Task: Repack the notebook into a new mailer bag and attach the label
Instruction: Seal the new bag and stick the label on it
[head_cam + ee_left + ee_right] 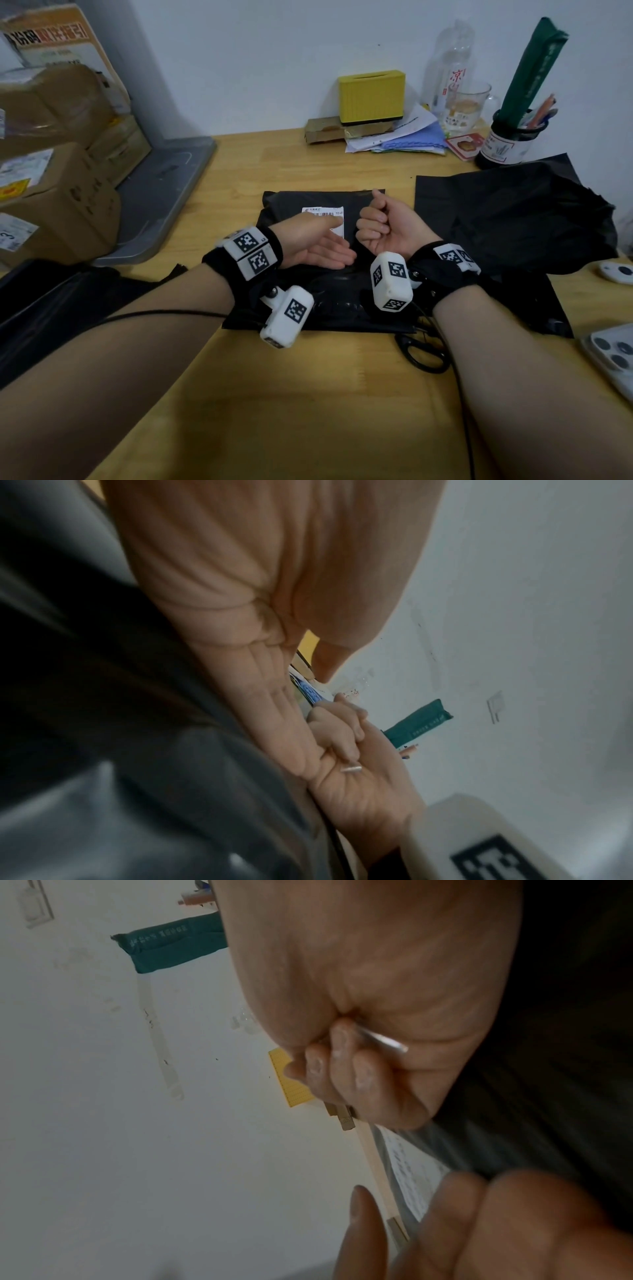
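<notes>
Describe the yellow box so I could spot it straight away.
Look along the far edge of the wooden desk, against the white wall. The yellow box stands there on a flat cardboard piece, left of the clear bottle. It is the only bright yellow thing.

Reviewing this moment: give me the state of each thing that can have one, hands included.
mailer bag: flat on the table, filled, label on top.
label: on the bag, partly under the left hand.
left hand: fingers straight, over the label.
right hand: fingers curled round a small silvery strip.
second black bag: crumpled, lying to the right.
scissors: on the table, untouched.
</notes>
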Action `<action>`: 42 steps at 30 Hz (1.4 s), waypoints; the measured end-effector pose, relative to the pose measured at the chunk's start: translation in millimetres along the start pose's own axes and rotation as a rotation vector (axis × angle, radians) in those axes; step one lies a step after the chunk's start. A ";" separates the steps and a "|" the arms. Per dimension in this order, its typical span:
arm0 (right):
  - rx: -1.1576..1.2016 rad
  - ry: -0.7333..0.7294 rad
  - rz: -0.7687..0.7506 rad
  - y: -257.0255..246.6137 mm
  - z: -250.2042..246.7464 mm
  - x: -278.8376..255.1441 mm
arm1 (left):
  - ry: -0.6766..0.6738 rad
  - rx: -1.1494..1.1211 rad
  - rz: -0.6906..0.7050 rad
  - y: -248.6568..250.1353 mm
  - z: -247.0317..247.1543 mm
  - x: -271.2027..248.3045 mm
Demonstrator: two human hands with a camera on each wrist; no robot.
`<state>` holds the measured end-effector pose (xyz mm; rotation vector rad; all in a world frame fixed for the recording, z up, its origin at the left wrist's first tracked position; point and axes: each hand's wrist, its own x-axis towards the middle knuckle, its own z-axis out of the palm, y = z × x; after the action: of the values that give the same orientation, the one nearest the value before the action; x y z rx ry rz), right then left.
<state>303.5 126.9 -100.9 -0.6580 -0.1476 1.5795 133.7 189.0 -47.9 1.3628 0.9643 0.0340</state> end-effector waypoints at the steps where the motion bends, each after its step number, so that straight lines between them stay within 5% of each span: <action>1: -0.001 0.001 0.000 0.3 0.2 0.0 | 0.001 0.017 -0.004 -0.7 1.3 -1.0; 9: -0.014 0.016 -0.015 0.4 0.9 -0.9 | -0.094 0.245 -0.134 9.3 -1.8 -8.6; 16: -0.035 0.019 -0.014 0.5 1.4 -1.1 | -0.127 -0.118 -0.164 18.0 -22.2 8.9; 27: -0.041 0.042 -0.034 2.5 1.3 -0.4 | 0.041 -0.343 -0.008 39.5 -29.0 53.7; 34: -0.044 0.034 -0.036 3.3 2.7 -0.6 | 0.238 -0.333 0.082 31.1 -76.7 61.1; 38: -0.047 0.029 -0.030 2.9 3.8 0.1 | 0.214 -0.311 0.110 34.0 -75.2 44.1; 42: -0.042 0.030 -0.030 2.8 4.3 -0.8 | 0.043 -0.238 0.058 30.4 -45.4 24.4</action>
<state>298.9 126.9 -98.4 -0.7084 -0.1680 1.5403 137.4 246.5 -31.9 1.1740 0.9255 0.2162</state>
